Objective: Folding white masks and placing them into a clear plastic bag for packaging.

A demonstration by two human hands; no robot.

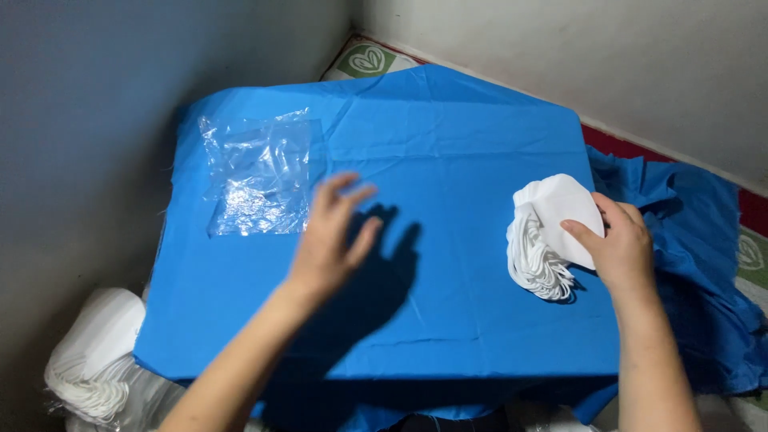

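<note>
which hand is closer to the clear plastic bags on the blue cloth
Left. The left hand hovers open just beside the right edge of the clear plastic bags. The right hand is far across the blue cloth, gripping a stack of white masks.

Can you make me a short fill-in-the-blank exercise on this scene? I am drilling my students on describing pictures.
1. The table is covered with a ____ cloth.
2. The right hand rests on a stack of ____ face masks.
3. The left hand hovers beside a clear ____ bag.

Missing words: blue; white; plastic
</note>
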